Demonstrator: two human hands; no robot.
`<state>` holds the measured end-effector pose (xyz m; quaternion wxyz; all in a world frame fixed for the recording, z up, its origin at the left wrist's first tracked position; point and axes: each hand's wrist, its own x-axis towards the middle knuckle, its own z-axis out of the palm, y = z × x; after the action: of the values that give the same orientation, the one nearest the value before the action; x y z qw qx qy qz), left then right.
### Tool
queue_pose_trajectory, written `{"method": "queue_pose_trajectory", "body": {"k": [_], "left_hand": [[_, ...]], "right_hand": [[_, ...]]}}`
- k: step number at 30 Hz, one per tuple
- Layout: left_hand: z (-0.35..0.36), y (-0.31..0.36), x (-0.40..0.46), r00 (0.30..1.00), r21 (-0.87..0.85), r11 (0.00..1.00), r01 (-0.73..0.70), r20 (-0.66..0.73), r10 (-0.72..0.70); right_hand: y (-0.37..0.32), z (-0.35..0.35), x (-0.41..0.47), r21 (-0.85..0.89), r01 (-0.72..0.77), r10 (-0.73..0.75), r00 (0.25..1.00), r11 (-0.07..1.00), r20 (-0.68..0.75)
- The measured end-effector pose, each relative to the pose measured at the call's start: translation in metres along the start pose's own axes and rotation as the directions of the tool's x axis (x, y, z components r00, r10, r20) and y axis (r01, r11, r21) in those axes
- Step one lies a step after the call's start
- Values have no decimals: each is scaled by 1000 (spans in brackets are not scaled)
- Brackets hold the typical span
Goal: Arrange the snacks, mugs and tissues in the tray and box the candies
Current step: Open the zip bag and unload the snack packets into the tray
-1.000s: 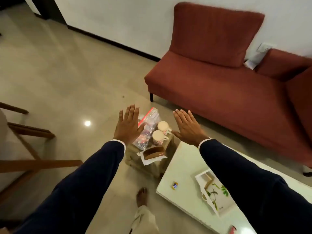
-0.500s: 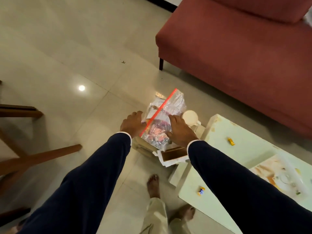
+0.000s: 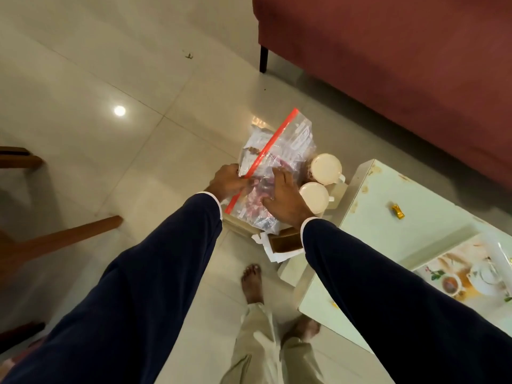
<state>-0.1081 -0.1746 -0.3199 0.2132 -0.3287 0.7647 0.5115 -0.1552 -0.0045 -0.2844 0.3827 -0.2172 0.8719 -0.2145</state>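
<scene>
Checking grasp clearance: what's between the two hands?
Head view: only the clear zip bag of snacks lies between left hand and right hand; both touch it.

Quick count from what I can see: two hands, left [image 3: 227, 180] and right [image 3: 285, 199], one clear zip bag [image 3: 279, 151] with a red strip, two white mugs [image 3: 326, 169] [image 3: 314, 195], one gold-wrapped candy [image 3: 397, 211] on one white table [image 3: 415, 212], one printed tray [image 3: 468, 270], one red sofa [image 3: 401, 65], two bare feet [image 3: 252, 281].

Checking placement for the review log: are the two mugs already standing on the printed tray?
No, the two mugs sit beside the clear bag, off the printed tray on the white table.
</scene>
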Motion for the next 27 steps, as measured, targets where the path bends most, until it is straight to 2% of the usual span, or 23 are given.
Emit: {"method": "queue_pose_trajectory", "body": {"k": [2,5,11,15,20,23,27], "left_hand": [[0,-2,-2,1000,-46,999,-6,4,6],[0,1,-3,992,16,999,-51,-113,52],[-11,10,-20,973,23,988,-152,-173,154],[-32,29,-38,955,5,979,-202,-222,198],[-55,74,-75,901,76,956,-285,-320,294],[-55,114,-104,862,69,919,-389,-324,389],[-34,163,-146,826,6,855,-518,-257,502]], "right_hand": [[0,0,0,110,-6,8,1000,994,-19],[-4,-4,-1,232,-16,29,998,973,-52],[-19,-20,-8,429,21,19,996,903,-88],[-37,-41,-16,484,68,-12,993,872,-118],[-66,-80,-43,561,147,-21,974,815,-224],[-77,-114,-72,576,192,-21,957,794,-291],[-69,-159,-123,579,201,15,938,790,-346]]}}
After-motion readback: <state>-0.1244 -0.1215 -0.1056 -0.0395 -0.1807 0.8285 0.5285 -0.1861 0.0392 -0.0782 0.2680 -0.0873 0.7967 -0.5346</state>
